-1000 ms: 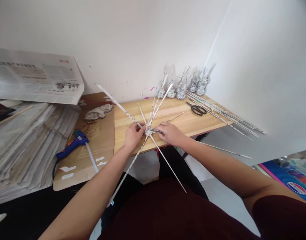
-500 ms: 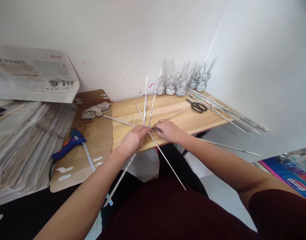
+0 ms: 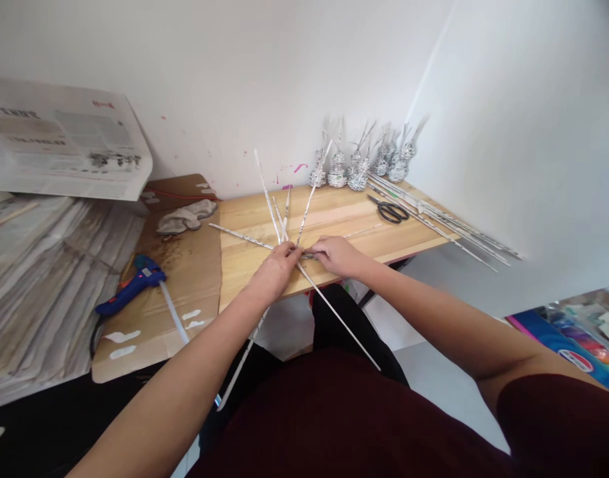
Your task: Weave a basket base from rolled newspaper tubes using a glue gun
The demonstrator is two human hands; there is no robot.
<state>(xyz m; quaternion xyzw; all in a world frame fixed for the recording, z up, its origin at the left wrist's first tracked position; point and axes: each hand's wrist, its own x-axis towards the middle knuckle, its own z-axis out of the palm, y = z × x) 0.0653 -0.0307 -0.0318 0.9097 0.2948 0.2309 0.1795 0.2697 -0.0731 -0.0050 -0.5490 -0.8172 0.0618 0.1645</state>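
Several rolled newspaper sticks cross at one centre near the table's front edge and fan out like spokes. My left hand presses on that crossing, its fingers closed on the sticks. Close beside it, my right hand pinches a paper stick at the same centre. One paper stick runs from the centre down toward my lap. Another paper stick passes under my left forearm. My fingers hide the crossing itself.
Black-handled scissors and loose paper sticks lie at the table's right. Woven gourd-like figures line the wall. Left are a blue glue gun on cardboard, a glove and a newspaper stack.
The upright paper sticks have swung, one tilting to the left. The stick that stuck out past my right forearm is no longer visible there. Both hands stay at the centre.
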